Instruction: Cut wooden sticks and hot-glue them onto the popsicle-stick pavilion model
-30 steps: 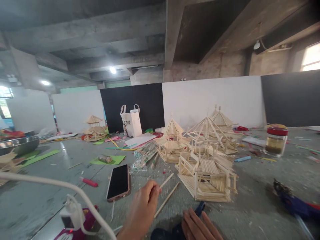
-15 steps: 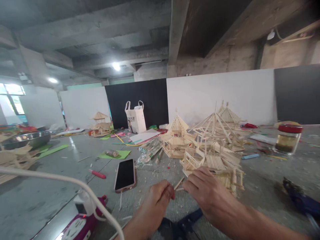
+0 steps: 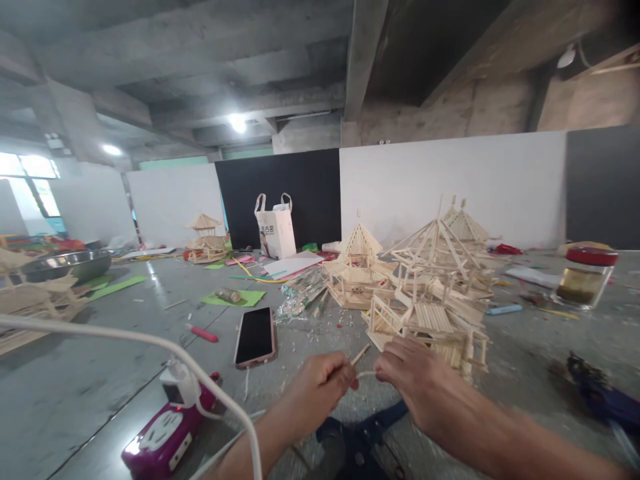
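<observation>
My left hand (image 3: 327, 385) is closed, thumb against fingers, around a thin wooden stick (image 3: 361, 353) whose end points up and to the right. A short pale strip (image 3: 367, 374) spans the small gap between my two hands; whether it is wood or glue I cannot tell. My right hand (image 3: 413, 373) is closed on the strip's right end, its fingertips hidden from view. Just beyond my right hand stands a wooden stick model building (image 3: 433, 320). Below both hands lies a dark blue tool (image 3: 357, 447), partly cut off by the lower edge.
A phone (image 3: 255, 337) and a purple power strip (image 3: 160, 430) with a white cable (image 3: 150, 341) are at left. Stick pavilions (image 3: 357, 273) stand behind the hands. A red-lidded jar (image 3: 586, 279) and another dark blue tool (image 3: 600, 400) are at right. A paper bag (image 3: 277, 232) stands farther back.
The view has shifted slightly. The pale strip between my hands shows longer and more curved, and the stick in my left hand points up more clearly. Both hands remain closed.
</observation>
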`<state>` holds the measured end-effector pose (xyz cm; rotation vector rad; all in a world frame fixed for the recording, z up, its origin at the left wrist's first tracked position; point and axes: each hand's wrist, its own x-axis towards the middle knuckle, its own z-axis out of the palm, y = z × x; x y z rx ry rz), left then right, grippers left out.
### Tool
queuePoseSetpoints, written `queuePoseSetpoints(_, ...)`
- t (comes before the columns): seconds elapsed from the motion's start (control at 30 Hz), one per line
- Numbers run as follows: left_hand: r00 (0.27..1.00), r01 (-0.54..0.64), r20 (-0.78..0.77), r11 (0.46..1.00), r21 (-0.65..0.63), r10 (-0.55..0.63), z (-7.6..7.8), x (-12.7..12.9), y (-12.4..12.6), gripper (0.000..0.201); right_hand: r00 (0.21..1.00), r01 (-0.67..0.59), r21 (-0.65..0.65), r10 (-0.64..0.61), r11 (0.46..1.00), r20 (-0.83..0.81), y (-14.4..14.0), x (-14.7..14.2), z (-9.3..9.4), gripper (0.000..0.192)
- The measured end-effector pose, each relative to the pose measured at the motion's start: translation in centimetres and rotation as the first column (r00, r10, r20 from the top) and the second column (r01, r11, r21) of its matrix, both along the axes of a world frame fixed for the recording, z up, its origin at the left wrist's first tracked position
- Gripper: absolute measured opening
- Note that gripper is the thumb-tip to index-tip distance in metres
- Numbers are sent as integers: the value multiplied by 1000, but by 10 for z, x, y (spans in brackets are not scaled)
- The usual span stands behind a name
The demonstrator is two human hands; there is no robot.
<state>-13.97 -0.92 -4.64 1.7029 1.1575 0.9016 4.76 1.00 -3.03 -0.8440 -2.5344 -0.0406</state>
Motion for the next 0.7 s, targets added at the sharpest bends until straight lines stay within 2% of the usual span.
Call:
queuePoseSetpoints(0.03, 1000, 19, 9, 1000, -10, -19, 0, -1, 0, 35, 1000, -8, -24, 9, 1000, 29, 1, 2, 3, 19)
queuePoseSetpoints(0.1, 991, 59, 126, 992, -108, -45, 2, -4, 2, 34, 996, -59, -145, 68, 988, 52, 1, 8, 9, 19)
queuePoseSetpoints(0.13, 978, 71, 207, 983, -168, -35, 4, -6, 3, 34, 994, -93, -258, 104, 962, 31, 2, 10, 11, 19)
queuePoseSetpoints(0.17, 959, 66, 282, 975, -210, -4, 5, -9, 5, 34, 992, -125, -401, 125, 908, -25, 2, 13, 13, 20)
queuePoseSetpoints(0.2, 941, 39, 337, 974, -224, 40, 6, -11, 8, 34, 987, -157, -557, 106, 816, -122, 3, 15, 12, 23)
queuePoseSetpoints(0.23, 925, -10, 370, 978, -208, 88, 7, -13, 10, 33, 968, -209, -701, 41, 682, -248, 3, 16, 10, 26)
queuePoseSetpoints(0.27, 916, -54, 382, 981, -186, 123, 6, -13, 12, 31, 926, -286, -802, -65, 525, -372, 4, 16, 7, 27)
queuePoseSetpoints(0.3, 912, -82, 384, 981, -175, 145, 5, -13, 13, 30, 863, -376, -849, -192, 372, -466, 5, 15, 2, 27)
queuePoseSetpoints(0.33, 914, -92, 374, 980, -178, 154, 4, -11, 13, 28, 795, -464, -851, -308, 246, -523, 5, 13, -4, 26)
queuePoseSetpoints(0.37, 920, -83, 361, 978, -191, 149, 2, -8, 12, 28, 738, -534, -830, -390, 160, -550, 6, 10, -9, 26)
queuePoseSetpoints(0.4, 925, -60, 355, 976, -208, 132, 1, -5, 11, 27, 704, -576, -809, -436, 112, -561, 7, 7, -14, 27)
queuePoseSetpoints(0.43, 927, -39, 357, 977, -209, 113, -1, -3, 10, 27, 691, -592, -800, -451, 95, -565, 7, 4, -18, 28)
queuePoseSetpoints(0.47, 928, -26, 359, 980, -199, 98, -1, 0, 8, 25, 685, -592, -799, -456, 107, -569, 8, 1, -21, 29)
queuePoseSetpoints(0.57, 914, -39, 392, 985, -170, 104, -2, 5, 5, 20, 678, -566, -800, -441, 196, -588, 10, -7, -26, 35)
queuePoseSetpoints(0.7, 897, -15, 429, 977, -214, 108, -2, 10, 4, 21, 652, -548, -786, -444, 286, -615, 10, -13, -31, 40)
